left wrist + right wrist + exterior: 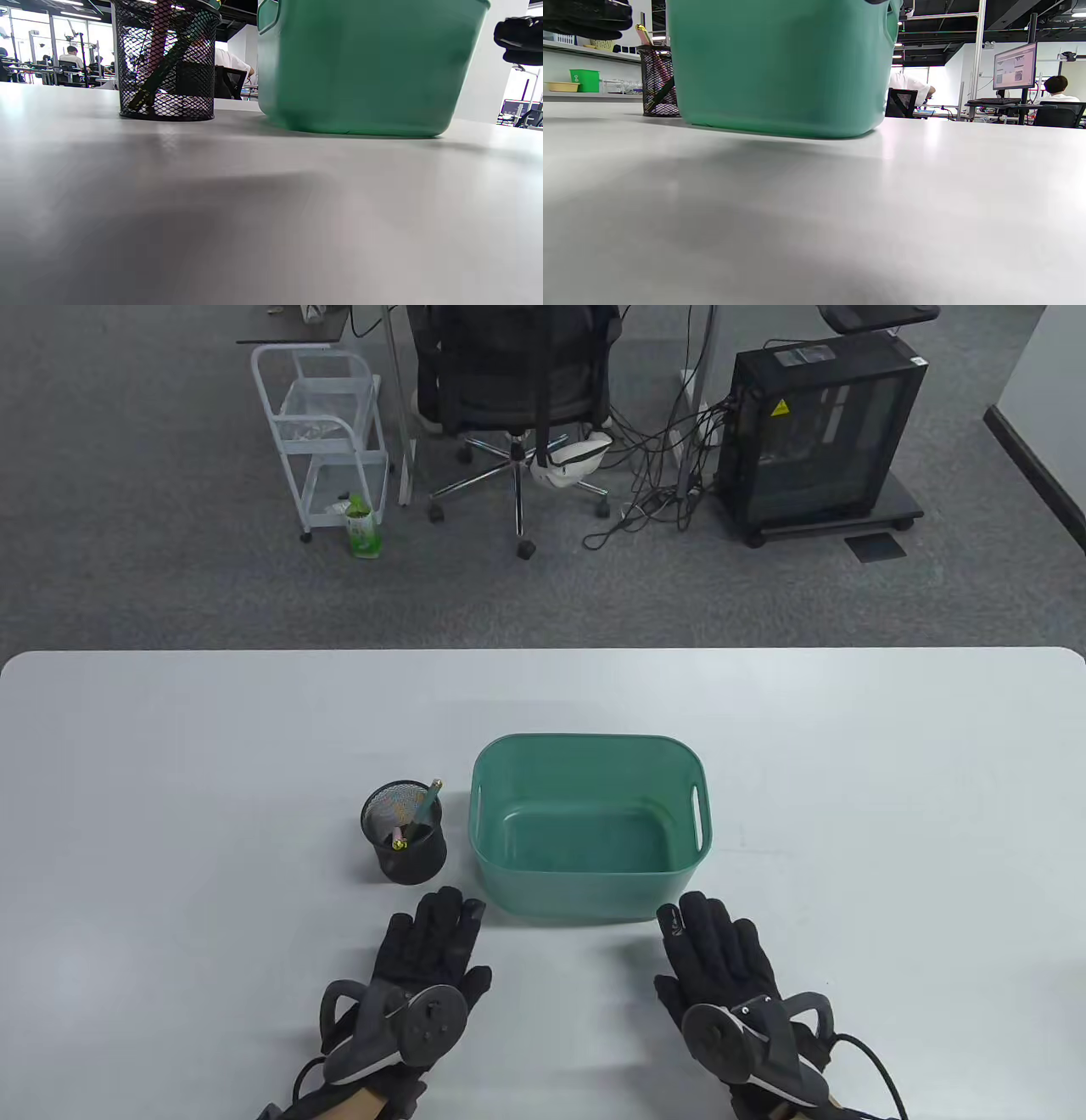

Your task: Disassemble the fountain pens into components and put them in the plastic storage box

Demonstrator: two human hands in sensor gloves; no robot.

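A broad, smooth pale-grey worktop with rounded far corners spreads bare on both sides and toward the person, leaving wide room around the cluster at its centre. There stands a teal, rounded-rectangular plastic storage box with a slot handle in its right wall, its long axis running left to right and its glossy interior holding nothing. Just beside its left wall, apart from it, sits a round black wire-mesh pen cup; inside leans a slim dark-green fountain pen with gold trim, its long axis tilted, upper end toward the far right and lower end down at the near left, with a pinkish pen-like piece partly hidden beside it. Near the front edge, the left hand in a black sensor glove lies flat, fingers straight and holding nothing, just short of the cup. The right hand, likewise gloved, rests flat, fingers extended and empty, close to the box's near right corner.
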